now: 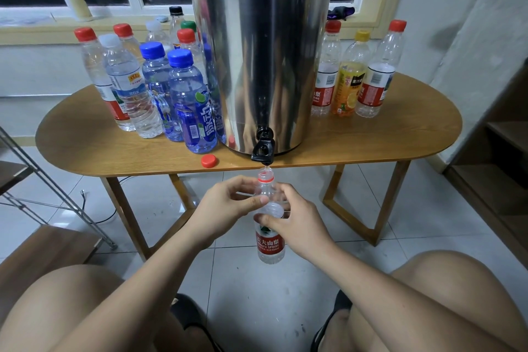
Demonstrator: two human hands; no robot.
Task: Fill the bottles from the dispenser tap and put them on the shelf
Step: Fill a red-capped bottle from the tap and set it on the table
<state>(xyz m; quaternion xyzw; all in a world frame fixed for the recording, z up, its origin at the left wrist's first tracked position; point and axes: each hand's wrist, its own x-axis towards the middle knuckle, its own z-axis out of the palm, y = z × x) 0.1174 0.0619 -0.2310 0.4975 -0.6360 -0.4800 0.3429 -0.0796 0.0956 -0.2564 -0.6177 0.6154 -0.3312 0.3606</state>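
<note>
Bottle (271, 246) sits centre frame, below the table edge. It's upright and uncapped, mouth right under the tap (263, 148); can't tell if they touch. Clear thin plastic, ribbed shoulder, red-and-white label, red ring at the neck.

Both hands are on it. Left hand (228, 203) curls round the shoulder from the left, thumb across the front. Right hand (298, 223) wraps the upper body just above the label. Neither hand is on the tap lever.

Step looks like filling. Flow at the spout is too small to confirm, and the fill level is hidden by label and fingers.

Next move probably needs one hand freed for the black plastic lever while the other keeps the mouth centred. The walls look soft, so grip light or it'll squeeze water out once full.

Then capping: a loose red cap (209, 161) lies on the table (371, 146) just left of the tap, near the front edge.

Dispenser (263, 51) is a tall stainless cylinder with a mirror finish, centre top, set at the table's front edge so the tap overhangs. Table has an oval wood-grain top on angled wooden legs.

- **Left of the dispenser:** capped bottles (185, 94) in a cluster, apparently filled, clear and blue-tinted.
- **Right of the dispenser:** three capped bottles (347, 86), apparently empty, with red and yellow caps.

Metal-framed rack (48, 248) with wooden boards at the left edge, wooden shelving (503, 134) at the right edge. Can't tell which is the target shelf.
</note>
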